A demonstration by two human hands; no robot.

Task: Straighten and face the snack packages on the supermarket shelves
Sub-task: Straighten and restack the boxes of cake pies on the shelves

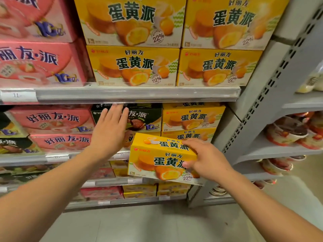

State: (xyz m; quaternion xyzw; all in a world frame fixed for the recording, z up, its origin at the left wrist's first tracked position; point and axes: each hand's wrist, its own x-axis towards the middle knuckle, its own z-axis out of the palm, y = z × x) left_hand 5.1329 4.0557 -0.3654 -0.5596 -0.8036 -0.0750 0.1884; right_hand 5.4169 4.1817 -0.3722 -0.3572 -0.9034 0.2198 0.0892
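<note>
Head view: the right hand (208, 158) grips a yellow box (157, 159) by its right end, fingers curled over the top edge and thumb pressed on the front face, holding it clear of the shelves and tilted, its left end higher. The left hand (109, 131) is raised to the left of the box and apart from it, fingers straight and spread, palm toward a dark box (145, 117) on the shelf; whether the fingertips touch that box cannot be told. Above the right hand, a stack of yellow boxes (192, 119) stands to the right of the dark box. To the left of the left hand stand pink boxes (52, 119). On the shelf above both hands, four larger yellow boxes (134, 65) sit in two stacks, with more pink boxes (38, 62) to their left. The yellow boxes read 好丽友 and 蛋黄派, with a round "22%" mark; the pink ones read 好丽友·派. On the dark box only 友·派 shows past the left hand. A price tag (16, 95) on the upper shelf rail (136, 93) reads "11"; the tags on the lower rails are too blurred to read. Boxes on the shelves below the hands are blurred and partly hidden by the arms and the held box. To the right of the right hand, past a grey upright (258, 105), cups (286, 131) are cut off by the frame edge.
</note>
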